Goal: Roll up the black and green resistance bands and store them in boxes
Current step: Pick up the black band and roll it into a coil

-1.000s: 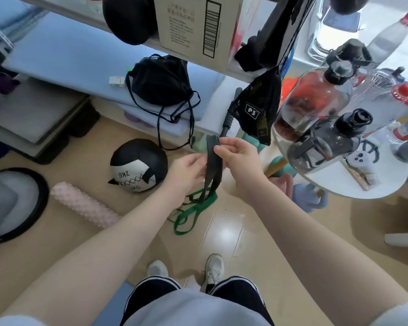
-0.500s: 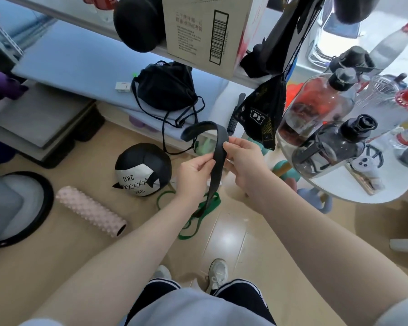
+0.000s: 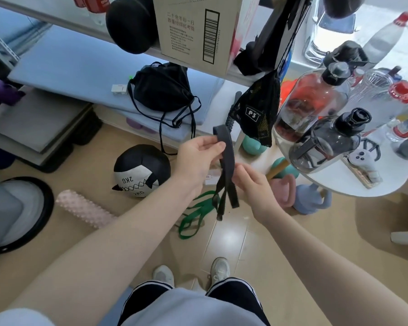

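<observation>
The job has only just begun. The black band (image 3: 227, 165) is up in the air in front of the person, held by both hands. The left hand (image 3: 196, 161) pinches the top part of it between thumb and fingers, where the band folds over into a small loop. The right hand (image 3: 250, 182) is lower down and has its fingers curled round the band's middle, so both grips are closed on the same band. The rest of the black band hangs down loose in long strips below the hands. It is not a roll yet; it looks like the person is just getting the end ready to start rolling. The green band (image 3: 193, 215) lies on the floor (image 3: 224, 241) under the hands, spread out in loose loops, just in front of the person's shoes. No one is touching it. So both bands are yet to be rolled, and both then have to go into boxes. A cardboard box (image 3: 193, 31) sits on the shelf (image 3: 85, 55) above, but I cannot tell if that is the box meant for the bands. Nearly all the work is left: roll the black one, put it away, then pick up the green one and do the same.
</observation>
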A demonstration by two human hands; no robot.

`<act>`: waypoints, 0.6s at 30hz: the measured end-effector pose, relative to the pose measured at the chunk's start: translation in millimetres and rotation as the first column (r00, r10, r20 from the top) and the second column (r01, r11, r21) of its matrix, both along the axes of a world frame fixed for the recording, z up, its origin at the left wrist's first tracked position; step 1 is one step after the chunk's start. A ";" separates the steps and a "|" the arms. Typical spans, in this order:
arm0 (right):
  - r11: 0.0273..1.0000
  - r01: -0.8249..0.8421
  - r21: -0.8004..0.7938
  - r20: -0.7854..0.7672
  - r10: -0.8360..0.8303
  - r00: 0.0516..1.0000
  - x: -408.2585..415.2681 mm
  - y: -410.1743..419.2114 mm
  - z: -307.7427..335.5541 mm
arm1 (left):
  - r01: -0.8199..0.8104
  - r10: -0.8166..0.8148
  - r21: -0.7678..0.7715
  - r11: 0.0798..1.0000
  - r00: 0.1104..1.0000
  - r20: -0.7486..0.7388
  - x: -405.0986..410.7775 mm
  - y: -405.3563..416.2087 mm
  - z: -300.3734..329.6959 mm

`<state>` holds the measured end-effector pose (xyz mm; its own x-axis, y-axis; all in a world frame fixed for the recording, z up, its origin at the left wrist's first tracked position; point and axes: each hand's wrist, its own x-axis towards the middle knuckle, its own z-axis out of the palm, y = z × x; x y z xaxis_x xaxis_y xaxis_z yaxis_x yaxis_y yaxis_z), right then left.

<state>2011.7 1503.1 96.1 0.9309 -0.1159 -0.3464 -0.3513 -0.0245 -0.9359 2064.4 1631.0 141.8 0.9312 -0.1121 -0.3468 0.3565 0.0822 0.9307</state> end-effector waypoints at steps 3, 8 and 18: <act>0.997 -0.071 -0.018 0.007 0.071 0.997 -6.1 4.7 -2.1 | 0.005 -0.006 -0.047 0.999 1.000 -0.026 5.4 2.2 9.9; 0.995 0.023 -0.099 0.080 -0.015 0.997 -3.1 17.8 8.7 | -0.033 0.032 -0.078 0.996 0.999 -0.024 14.2 12.8 19.5; 0.972 0.232 -0.034 -0.003 -0.232 0.973 33.0 41.2 44.4 | 0.140 -0.134 0.109 0.984 0.989 -0.066 -24.4 28.2 -24.5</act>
